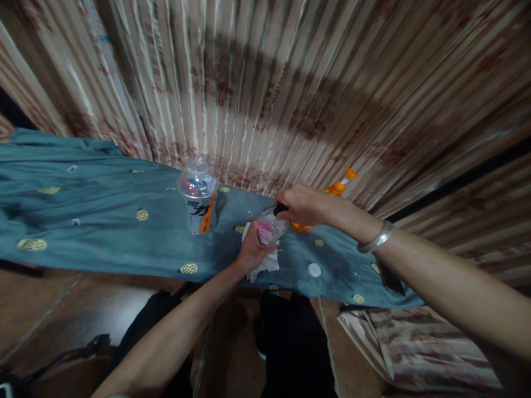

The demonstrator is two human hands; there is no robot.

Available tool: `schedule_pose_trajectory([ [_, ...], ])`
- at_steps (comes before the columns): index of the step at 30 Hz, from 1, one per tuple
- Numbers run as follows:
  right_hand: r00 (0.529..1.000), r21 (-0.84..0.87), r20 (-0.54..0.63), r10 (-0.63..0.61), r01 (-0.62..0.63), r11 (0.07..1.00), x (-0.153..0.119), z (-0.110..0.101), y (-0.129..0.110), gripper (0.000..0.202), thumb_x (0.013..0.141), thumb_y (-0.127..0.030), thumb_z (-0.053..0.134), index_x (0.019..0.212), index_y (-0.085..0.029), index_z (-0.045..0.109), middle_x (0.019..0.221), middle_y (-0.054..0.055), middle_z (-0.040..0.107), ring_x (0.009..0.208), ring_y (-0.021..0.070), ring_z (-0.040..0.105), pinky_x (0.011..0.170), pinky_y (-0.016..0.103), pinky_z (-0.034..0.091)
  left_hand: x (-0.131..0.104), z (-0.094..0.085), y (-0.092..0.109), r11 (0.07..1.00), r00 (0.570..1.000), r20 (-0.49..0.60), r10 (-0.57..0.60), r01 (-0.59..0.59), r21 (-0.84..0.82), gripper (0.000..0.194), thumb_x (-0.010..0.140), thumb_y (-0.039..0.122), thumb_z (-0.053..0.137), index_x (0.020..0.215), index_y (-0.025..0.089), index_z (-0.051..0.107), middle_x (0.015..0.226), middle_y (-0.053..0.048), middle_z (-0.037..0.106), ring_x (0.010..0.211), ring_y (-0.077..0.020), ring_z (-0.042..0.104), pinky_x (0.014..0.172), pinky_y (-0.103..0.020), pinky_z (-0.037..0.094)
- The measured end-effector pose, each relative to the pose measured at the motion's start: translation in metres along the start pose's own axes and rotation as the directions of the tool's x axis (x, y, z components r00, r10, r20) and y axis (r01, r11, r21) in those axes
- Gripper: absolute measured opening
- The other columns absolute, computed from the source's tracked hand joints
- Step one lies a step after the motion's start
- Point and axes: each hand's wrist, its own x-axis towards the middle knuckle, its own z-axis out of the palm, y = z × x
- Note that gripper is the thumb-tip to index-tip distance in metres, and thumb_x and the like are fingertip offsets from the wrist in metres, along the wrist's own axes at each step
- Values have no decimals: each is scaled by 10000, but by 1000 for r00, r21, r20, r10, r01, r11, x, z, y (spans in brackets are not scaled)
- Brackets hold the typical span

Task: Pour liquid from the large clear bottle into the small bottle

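My left hand (251, 246) is wrapped round a clear plastic bottle (271, 228) with a pink and white label, tilted over the cloth-covered table. At the bottle's upper end, my right hand (299, 204) grips a black-handled tool (280, 209). The tool's working end is too unclear to name. A crumpled white cloth (265, 266) lies beneath the bottle and the left hand. Partly hidden behind my right hand stands an orange pump bottle (340, 185). To the left, a clear plastic cup (198, 204) with black and orange print stands upright, with a clear bottle (196, 166) inside it.
A white round lid (314, 270) lies near the front edge of the teal tablecloth (103, 232). Under my right forearm is a dark flat object (392, 281), perhaps a phone. A striped curtain (257, 83) hangs close behind the table.
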Motion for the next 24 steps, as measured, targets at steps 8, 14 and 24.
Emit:
schedule_pose_trajectory([
  [8,997,-21,-68,28,-29,999,1,6,-6,309,949,-321,621,1034,-50,744,957,212,759,987,324,731,774,328,524,0,-2,2,1000,1000,5,6,-6,2,792,583,226,844,1293,231,492,1155,-70,646,1110,-286,608,1034,-508,450],
  [14,994,22,-96,52,-50,998,0,14,-1,309,955,-350,615,1074,-83,714,954,184,759,971,298,727,747,312,510,3,-6,6,1000,999,41,-27,26,4,874,532,252,884,1309,228,485,1209,-86,642,1128,-295,609,1034,-483,458],
  [24,967,305,-171,189,-130,943,-14,28,8,278,891,-327,698,1109,-163,651,866,55,731,845,214,685,665,257,412,13,-28,13,999,989,139,-50,47,20,845,575,208,841,1353,230,512,1123,-56,646,1073,-265,618,1027,-469,467],
])
